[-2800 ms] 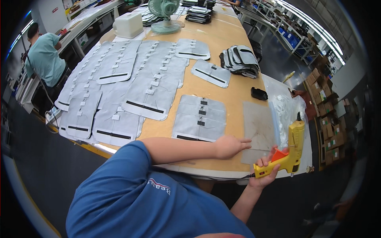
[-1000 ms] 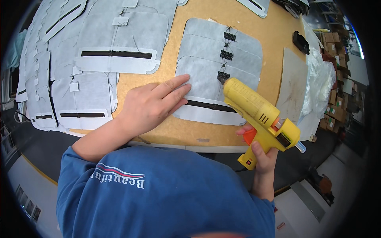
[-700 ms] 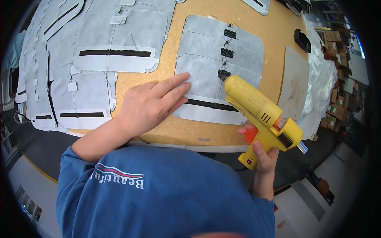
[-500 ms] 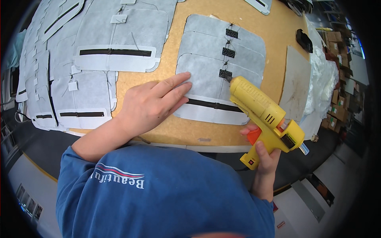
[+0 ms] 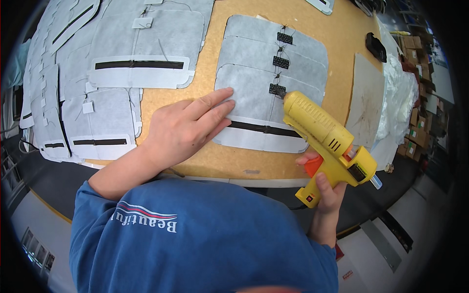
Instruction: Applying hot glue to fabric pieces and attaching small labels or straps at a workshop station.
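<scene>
My right hand (image 5: 328,190) is wrapped round the handle of a yellow hot glue gun (image 5: 320,132) with an orange trigger and a clear glue stick at its back. The gun's nozzle reaches a small black perforated patch (image 5: 277,89) on the nearest of several overlapping grey fabric panels (image 5: 244,93). Two more such patches sit farther up the overlapped panels, with thin dark wires beside them. My left hand (image 5: 188,122) lies with fingers stretched out, its fingertips on the left edge of the nearest panel. A black strip (image 5: 264,129) crosses that panel's white lower band.
More grey panels (image 5: 146,44) with black strips and white tabs cover the table's left side. To the right lie a stained grey board (image 5: 365,93), clear plastic sheeting (image 5: 396,93) and a black object (image 5: 375,47). Cardboard boxes (image 5: 415,134) stand beyond the brown table (image 5: 195,163).
Hardly anything differs. The glue gun's nozzle stays at the nearest black patch and my left hand keeps its place; the whole view has shifted slightly.
</scene>
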Demonstrator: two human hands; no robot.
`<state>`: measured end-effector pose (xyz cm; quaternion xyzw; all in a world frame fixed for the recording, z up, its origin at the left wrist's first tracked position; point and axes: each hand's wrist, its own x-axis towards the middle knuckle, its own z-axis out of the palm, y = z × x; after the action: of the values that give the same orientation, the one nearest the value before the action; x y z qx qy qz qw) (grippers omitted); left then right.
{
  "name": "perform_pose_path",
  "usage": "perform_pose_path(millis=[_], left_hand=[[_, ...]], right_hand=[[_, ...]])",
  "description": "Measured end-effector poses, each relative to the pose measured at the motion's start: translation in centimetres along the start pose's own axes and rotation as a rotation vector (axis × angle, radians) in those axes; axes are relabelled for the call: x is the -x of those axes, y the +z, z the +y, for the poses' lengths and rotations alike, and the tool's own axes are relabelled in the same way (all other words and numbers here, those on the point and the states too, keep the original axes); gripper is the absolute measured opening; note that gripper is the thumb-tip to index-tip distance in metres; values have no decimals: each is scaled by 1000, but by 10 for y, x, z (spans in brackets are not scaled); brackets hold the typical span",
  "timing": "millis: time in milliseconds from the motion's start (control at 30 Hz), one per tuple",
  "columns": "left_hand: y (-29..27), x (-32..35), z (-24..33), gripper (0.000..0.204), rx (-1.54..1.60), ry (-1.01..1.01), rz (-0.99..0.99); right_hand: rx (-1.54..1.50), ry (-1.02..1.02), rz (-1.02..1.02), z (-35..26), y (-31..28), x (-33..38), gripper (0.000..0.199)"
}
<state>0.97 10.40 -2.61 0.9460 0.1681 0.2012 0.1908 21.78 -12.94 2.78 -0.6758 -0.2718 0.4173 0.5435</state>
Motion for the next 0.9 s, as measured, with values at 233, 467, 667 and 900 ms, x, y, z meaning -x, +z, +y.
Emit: perform_pose_path(millis=[233,467,667,900], left_hand=[[-2,-2,1,33,1,-3,-16],[0,-2,1,33,0,-4,-9],[1,-2,0,34,-1,-5,12],[-1,-2,3,34,-3,-12,1]], right_hand=[[-125,-15,-60,3,1,-9,56],[-29,-15,36,6,2,-6,55],[-27,28,72,7,-3,-2,52],[-149,-11,-49,12,-7,-5,55]])
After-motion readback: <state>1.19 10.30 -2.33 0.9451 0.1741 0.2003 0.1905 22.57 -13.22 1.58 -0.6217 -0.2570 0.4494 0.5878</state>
